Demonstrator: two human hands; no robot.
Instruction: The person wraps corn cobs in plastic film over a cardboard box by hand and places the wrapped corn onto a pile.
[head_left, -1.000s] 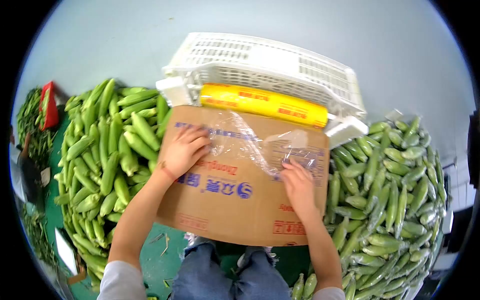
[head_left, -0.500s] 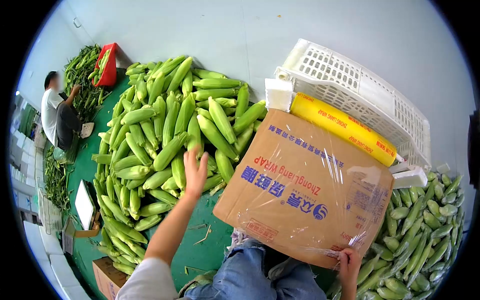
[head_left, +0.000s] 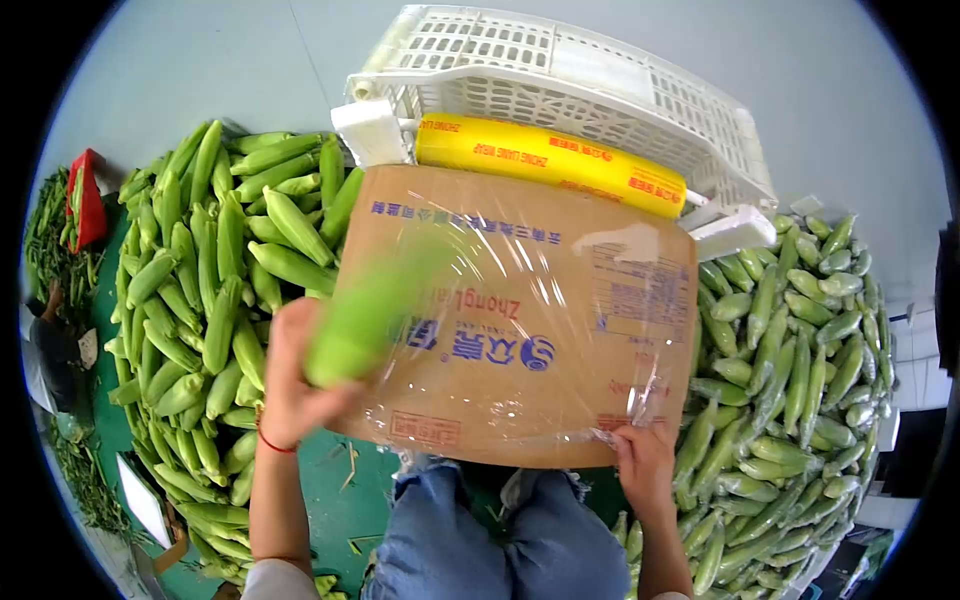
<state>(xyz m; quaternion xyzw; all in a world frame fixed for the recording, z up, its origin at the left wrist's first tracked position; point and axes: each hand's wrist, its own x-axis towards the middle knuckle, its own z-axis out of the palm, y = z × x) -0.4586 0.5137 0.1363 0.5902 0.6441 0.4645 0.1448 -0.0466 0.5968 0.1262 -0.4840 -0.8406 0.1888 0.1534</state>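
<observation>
My left hand (head_left: 300, 385) is closed around a green ear of corn in its husk (head_left: 365, 315), blurred by motion above the left part of a cardboard box (head_left: 480, 380). Clear plastic wrap (head_left: 560, 420) lies stretched across the box top. At the box's near right edge, my right hand (head_left: 645, 460) pinches the gathered end of that film. Behind the box, a yellow roll of cling film (head_left: 550, 160) rests between white foam blocks (head_left: 370, 130).
Unwrapped corn (head_left: 200, 290) is heaped on the left, film-wrapped corn (head_left: 790, 380) on the right. A white plastic crate (head_left: 570, 70) stands behind the roll. Far left are a red basket (head_left: 88, 200), another person (head_left: 55, 360) and a flat white-topped device (head_left: 143, 500).
My left hand has taken an ear of corn from the left heap and brought it over the box. My right hand still holds the film edge. The view has turned right.
</observation>
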